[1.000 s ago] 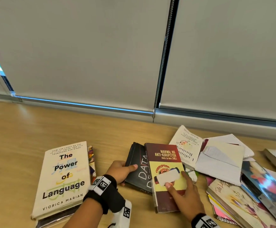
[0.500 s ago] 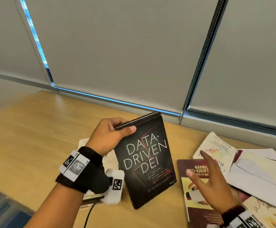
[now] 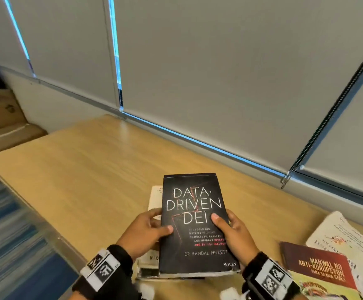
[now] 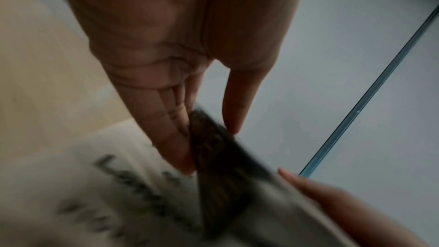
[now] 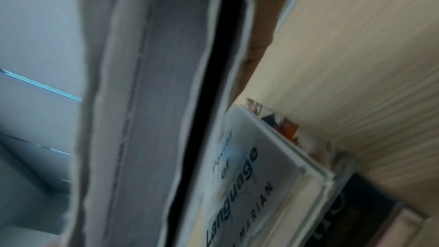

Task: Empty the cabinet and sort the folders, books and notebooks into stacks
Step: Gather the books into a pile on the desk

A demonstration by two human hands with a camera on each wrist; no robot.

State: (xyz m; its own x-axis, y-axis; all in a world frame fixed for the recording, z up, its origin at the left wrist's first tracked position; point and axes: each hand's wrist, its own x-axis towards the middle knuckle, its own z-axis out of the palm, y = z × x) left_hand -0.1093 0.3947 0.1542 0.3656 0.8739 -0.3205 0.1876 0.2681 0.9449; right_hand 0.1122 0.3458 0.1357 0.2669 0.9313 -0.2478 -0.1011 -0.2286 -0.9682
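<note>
Thumbs press on the cover, fingers curl beneath: left hand (image 3: 146,231) grips the left edge and right hand (image 3: 236,234) the right edge of the black "Data-Driven DEI" hardcover book (image 3: 194,226), held just above the white "Power of Language" book (image 5: 256,172) on the light wooden tabletop (image 3: 85,169). Left of that white book, bare wood runs to the table's edge; right of it lies a maroon-and-yellow paperback (image 3: 321,271).

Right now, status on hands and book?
Left hand and right hand both grip the black book. Held over the white book on the table. Nothing in the way.
</note>
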